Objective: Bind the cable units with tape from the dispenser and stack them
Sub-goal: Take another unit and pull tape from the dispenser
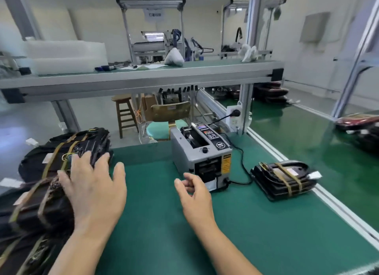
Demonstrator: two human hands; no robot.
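A grey tape dispenser [202, 151] stands at the middle of the green mat [164, 223], a strip of tape showing at its front slot. At the left edge lies a heap of black cable units [61, 157] bound with olive tape. My left hand [92, 188] rests on the heap with fingers spread, touching the nearest unit [41, 205]. My right hand [194, 194] hovers just in front of the dispenser's slot, fingers loosely curled and holding nothing. One bound cable unit [283, 178] lies alone on the mat to the right of the dispenser.
The dispenser's black power cord [244, 164] runs across the mat to a socket on the frame post [244, 110]. An aluminium rail [307, 184] borders the mat on the right, with a green conveyor beyond. A shelf [143, 77] spans overhead.
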